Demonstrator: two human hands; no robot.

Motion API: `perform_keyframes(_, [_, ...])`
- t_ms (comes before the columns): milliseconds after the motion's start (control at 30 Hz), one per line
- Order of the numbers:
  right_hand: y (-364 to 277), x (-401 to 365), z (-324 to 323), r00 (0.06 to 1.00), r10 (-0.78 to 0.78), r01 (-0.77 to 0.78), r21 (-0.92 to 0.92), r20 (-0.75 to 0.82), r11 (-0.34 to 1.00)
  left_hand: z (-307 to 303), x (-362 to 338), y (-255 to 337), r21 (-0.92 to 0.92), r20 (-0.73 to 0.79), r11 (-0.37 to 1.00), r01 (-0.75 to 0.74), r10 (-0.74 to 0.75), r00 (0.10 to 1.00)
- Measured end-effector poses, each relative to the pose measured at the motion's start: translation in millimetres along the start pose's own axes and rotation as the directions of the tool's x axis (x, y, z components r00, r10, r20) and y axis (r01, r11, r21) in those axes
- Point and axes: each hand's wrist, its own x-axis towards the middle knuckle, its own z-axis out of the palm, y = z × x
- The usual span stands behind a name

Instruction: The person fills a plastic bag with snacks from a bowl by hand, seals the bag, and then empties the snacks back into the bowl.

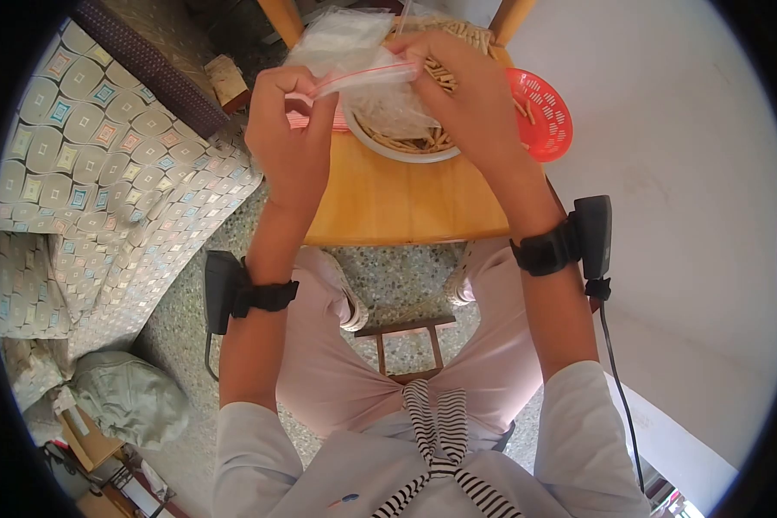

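A clear zip bag [380, 90] with a red line along its top edge is stretched between my two hands. My left hand [295, 129] pinches its left end, and my right hand [462, 86] grips the right end. The bag looks flat and see-through. Below it, a white-rimmed bowl [410, 157] holds many thin brown stick-like pieces, partly hidden by the bag and my right hand. More clear plastic bags [341, 36] lie behind my hands. Beside my left hand, a stack of red-edged bags [340, 123] rests on the wooden surface.
The wooden chair seat [406, 207] carries the bowl. A red perforated basket [554, 116] with a few pieces is at its right, near the white wall [665, 129]. Patterned cloth [104, 164] hangs at the left. A low wooden frame [406, 326] stands between the legs.
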Motion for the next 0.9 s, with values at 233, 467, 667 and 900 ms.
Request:
perform_keyframes(233, [-23.6, -1.4, -1.7, 0.983, 0.181, -0.182, -0.128, -0.026, 0.975, 0.9, 1.0, -0.5, 0.119, -0.144, 0.983, -0.137, 0.154, 0.978])
perform_keyframes(467, [-10.2, 0.4, 4.9, 0.984, -0.057, 0.032, -0.144, -0.170, 0.989, 8.1, 2.3, -4.5, 0.014, -0.213, 0.993, -0.120, 0.120, 0.970])
perform_keyframes(667, [-12.2, -0.8, -12.2, 0.958, 0.187, -0.257, 0.363, 0.218, 0.895, 1.5, 15.4, -10.8, -0.074, -0.298, 0.949, -0.306, 0.272, 0.915])
perform_keyframes(900, [-11.6, 7.1, -27.6, 0.642, 0.361, -0.763, 0.516, 0.677, 0.389, -18.1, 13.6, -11.2, 0.232, 0.058, 0.812, -0.536, 0.538, 0.841])
